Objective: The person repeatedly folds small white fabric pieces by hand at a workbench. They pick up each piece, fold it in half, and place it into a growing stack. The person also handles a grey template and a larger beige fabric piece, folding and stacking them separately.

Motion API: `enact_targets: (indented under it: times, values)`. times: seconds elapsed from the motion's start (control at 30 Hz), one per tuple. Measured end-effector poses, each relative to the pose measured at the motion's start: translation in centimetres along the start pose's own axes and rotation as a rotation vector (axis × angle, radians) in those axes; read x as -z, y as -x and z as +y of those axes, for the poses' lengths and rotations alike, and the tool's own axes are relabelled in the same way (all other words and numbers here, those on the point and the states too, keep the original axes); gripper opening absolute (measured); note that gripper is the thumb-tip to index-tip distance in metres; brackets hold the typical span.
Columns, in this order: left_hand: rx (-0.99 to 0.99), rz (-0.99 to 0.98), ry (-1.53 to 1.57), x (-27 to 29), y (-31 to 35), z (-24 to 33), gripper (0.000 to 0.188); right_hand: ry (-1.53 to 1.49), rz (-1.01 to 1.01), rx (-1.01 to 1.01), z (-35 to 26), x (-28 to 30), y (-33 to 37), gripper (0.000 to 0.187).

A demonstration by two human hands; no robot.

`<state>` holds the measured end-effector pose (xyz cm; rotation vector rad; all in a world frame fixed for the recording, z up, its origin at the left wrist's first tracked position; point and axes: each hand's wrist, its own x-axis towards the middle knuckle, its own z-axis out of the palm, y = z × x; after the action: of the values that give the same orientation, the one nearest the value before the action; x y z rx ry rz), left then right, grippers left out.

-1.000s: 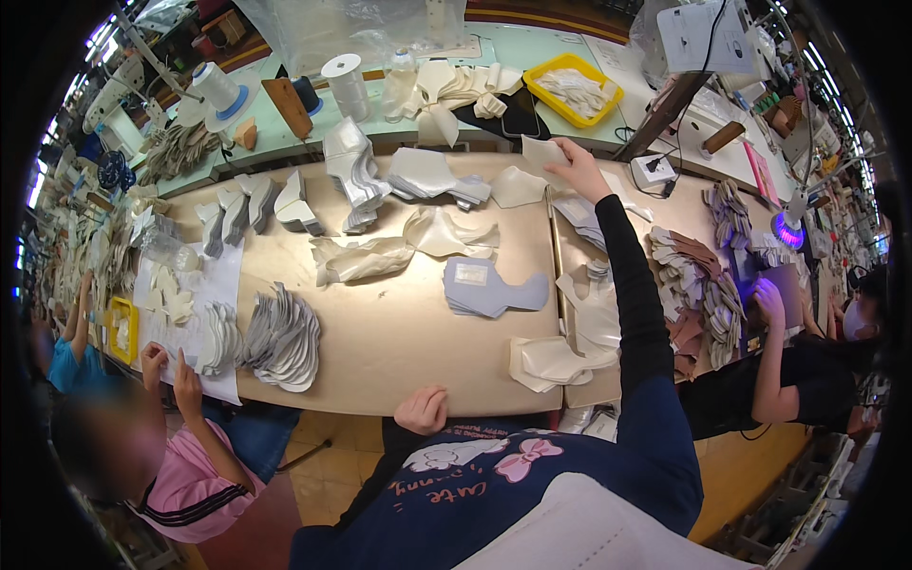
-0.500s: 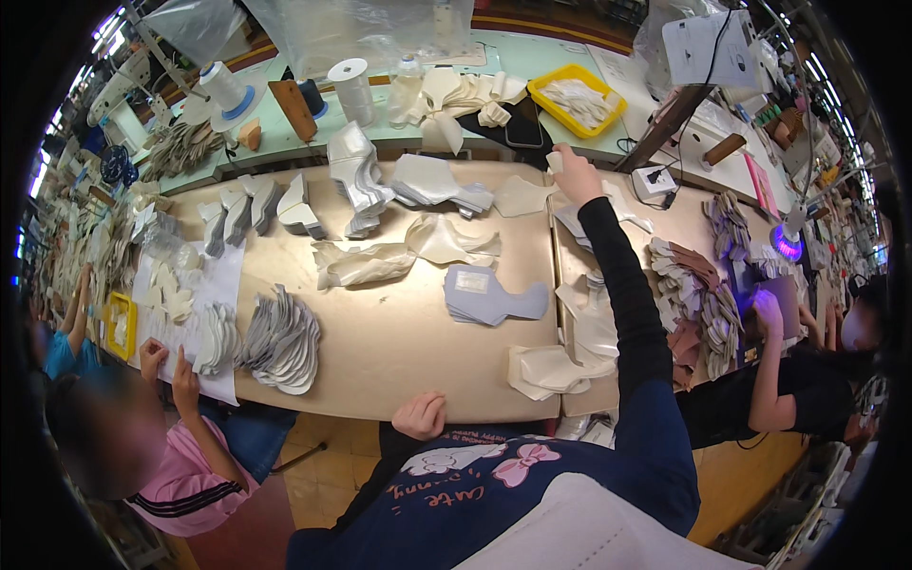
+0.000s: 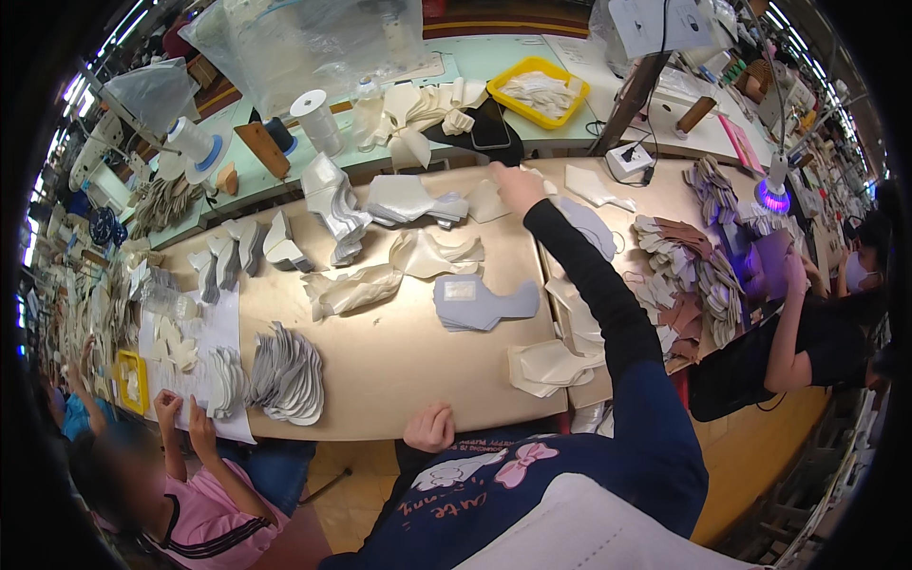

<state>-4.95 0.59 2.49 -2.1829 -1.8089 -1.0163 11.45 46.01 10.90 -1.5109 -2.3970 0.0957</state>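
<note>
The right hand [image 3: 519, 186] reaches across the tan counter [image 3: 399, 361], fingers closing on a cream flat cut piece [image 3: 489, 201]; the left hand [image 3: 429, 427] rests fisted at the counter's near edge. Many stacks remain unsorted.

A long tan worktable [image 3: 399, 370] covered in stacks of cut shoe pieces.

You have a grey stack of cut pieces [image 3: 480, 302] near the middle of the table, with a cream stack [image 3: 546, 366] at its near right edge. To the left, a fanned pile of grey pieces [image 3: 287, 375] lies just beside a white paper sheet [image 3: 204, 332]. Farther off you see crumpled cream pieces [image 3: 351, 290], another cream bundle [image 3: 432, 255] and a grey-white bundle [image 3: 408, 198] toward the far edge. On the right part, brown and tan stacks [image 3: 689, 275] sit in rows. On the green bench [image 3: 475, 66] beyond it lie a yellow tray [image 3: 503, 87] and a white roll [image 3: 316, 119].
</note>
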Motion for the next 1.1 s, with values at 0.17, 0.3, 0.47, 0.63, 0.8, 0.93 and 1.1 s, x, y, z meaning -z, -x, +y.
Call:
enact_targets:
  times: [0.17,0.3,0.47,0.63,0.8,0.93,1.1]
  values:
    - [-0.009,-0.038,0.033,0.0,0.4,-0.2,0.023,-0.312,0.024,-0.018,8.4,3.4,-1.5,0.047]
    - [-0.004,-0.075,0.017,0.4,0.3,-0.2,0.023,-0.804,-0.111,-0.2,15.1,5.2,-0.5,0.044]
    - [0.021,-0.077,0.053,0.5,0.0,-0.1,0.023,-0.924,-0.127,-0.308,18.6,7.9,2.1,0.037]
    - [0.015,-0.046,0.002,0.3,0.0,0.1,0.021,-1.128,-0.161,-0.339,20.3,7.5,1.8,0.044]
    - [0.022,-0.026,-0.015,0.3,-0.1,0.2,0.019,-0.076,-0.08,-0.385,21.5,4.2,1.5,0.059]
    - [0.018,-0.011,-0.013,0.4,-0.3,0.3,0.019,0.022,-0.057,-0.428,22.5,2.5,2.0,0.058]
    - [0.022,-0.017,-0.012,0.5,-0.4,0.3,0.02,-0.312,0.02,-0.322,24.3,0.9,1.6,0.061]
